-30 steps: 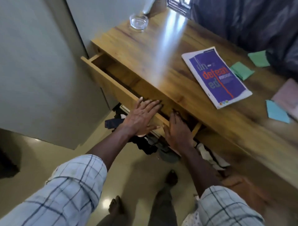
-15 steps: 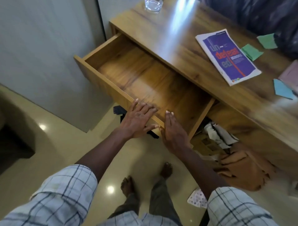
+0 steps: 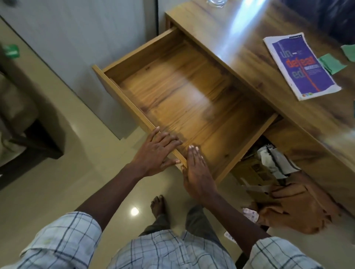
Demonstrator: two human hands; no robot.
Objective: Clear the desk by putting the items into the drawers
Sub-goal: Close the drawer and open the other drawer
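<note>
The drawer (image 3: 184, 99) stood pulled far out of the desk (image 3: 255, 63), and nothing lay inside it. Both hands were on its front edge, at about 6 o'clock in the picture. The left hand (image 3: 157, 155) lay flat over the edge with its fingers spread into the drawer and its thumb on the outside of the front board. The right hand (image 3: 197, 172) sat just beside it, fingers straight and together, pointing into the drawer, with its thumb also down the outside. Neither hand was closed around anything else. On the desk, at 2 o'clock, lay a purple book (image 3: 299, 65). Just past it, toward 3 o'clock, were green papers (image 3: 332, 63). A glass (image 3: 216, 2) peeked in at 12 o'clock. Under the desk, at 4 o'clock, sat a brown bag (image 3: 299, 209).
</note>
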